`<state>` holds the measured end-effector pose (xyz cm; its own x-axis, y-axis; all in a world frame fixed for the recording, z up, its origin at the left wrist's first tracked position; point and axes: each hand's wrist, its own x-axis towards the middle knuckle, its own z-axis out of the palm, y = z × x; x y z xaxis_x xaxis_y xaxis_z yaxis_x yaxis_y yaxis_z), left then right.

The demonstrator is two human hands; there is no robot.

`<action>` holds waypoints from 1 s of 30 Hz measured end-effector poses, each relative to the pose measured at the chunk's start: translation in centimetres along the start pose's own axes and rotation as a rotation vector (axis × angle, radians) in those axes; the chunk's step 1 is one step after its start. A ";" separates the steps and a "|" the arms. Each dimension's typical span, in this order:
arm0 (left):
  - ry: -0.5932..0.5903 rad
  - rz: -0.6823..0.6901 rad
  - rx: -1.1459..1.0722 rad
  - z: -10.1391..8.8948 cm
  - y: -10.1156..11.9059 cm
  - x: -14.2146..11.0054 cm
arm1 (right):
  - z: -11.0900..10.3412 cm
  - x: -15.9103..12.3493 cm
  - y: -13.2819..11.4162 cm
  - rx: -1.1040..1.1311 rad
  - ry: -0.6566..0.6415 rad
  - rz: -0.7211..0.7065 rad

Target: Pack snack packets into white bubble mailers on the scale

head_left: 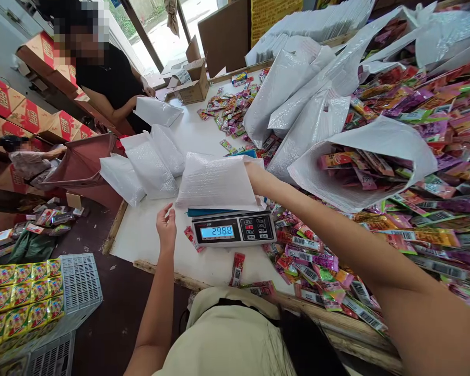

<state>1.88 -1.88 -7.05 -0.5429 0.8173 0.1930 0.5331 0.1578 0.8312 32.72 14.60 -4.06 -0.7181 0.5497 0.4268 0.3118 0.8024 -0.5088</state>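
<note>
A white padded mailer [215, 183] rests on a digital scale [235, 230] whose lit display seems to read 296.8. My right hand [254, 169] is at the mailer's right end; its fingers are hidden by the white wrap, so I cannot tell their grip. Beside the scale's left edge, my left hand [165, 227] is raised with loosely curled fingers, near the mailer's lower left corner and apart from it, with nothing visible in it. To the right, another mailer [407, 151] gapes with snack packets [372, 164] inside. Red packets [237, 269] lie in front of the scale.
Several closed mailers [151, 164] stand on the white table [152, 256] at left. Loose packets [434, 219] heap up on the right. A co-worker [105, 89] across the table handles a mailer [159, 110]. A cardboard box [191, 81] and a plastic crate [82, 282] are nearby.
</note>
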 end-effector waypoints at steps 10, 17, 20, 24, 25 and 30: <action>0.010 -0.005 -0.031 0.5 -0.4 -0.8 | -3.4 -4.2 -3.3 -0.049 0.124 0.312; 0.015 -0.033 -0.033 0.1 -0.5 -1.1 | -4.2 -5.8 -3.7 0.246 0.284 0.433; 0.016 -0.050 -0.034 0.0 -0.6 -1.2 | -4.4 -7.2 -3.6 0.329 0.367 0.517; 0.030 -0.068 -0.049 0.1 -0.9 -1.3 | -4.1 -8.5 -3.3 0.400 0.440 0.631; 0.030 -0.073 -0.055 0.2 -0.9 -1.3 | -3.9 -8.5 -3.3 0.411 0.443 0.634; 0.010 -0.093 -0.082 0.7 -1.1 -1.3 | -2.3 -5.7 -3.7 0.382 0.186 0.535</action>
<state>2.49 -2.75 -8.59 -0.5942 0.7956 0.1185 0.4257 0.1861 0.8855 37.14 9.06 -2.89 -0.3965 0.9061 0.1475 0.3281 0.2900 -0.8991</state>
